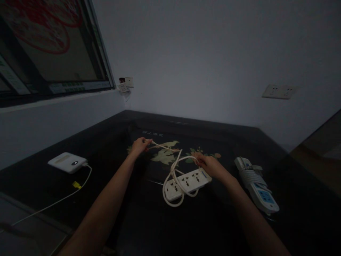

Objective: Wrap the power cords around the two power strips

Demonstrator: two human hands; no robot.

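A white power strip (188,183) lies flat on the dark table (149,227), with its pale cord (174,170) looped over and round it. My left hand (140,145) is closed on the far end of that cord, stretched out to the left above the leaf pattern. My right hand (210,165) rests at the strip's right end, fingers closed on a loop of the cord.
A second power strip (257,185) with its cord wound round it lies to the right. A white power bank (68,162) with a plugged-in cable sits at the left. Wall sockets (279,91) are on the back wall, and a window is at the upper left.
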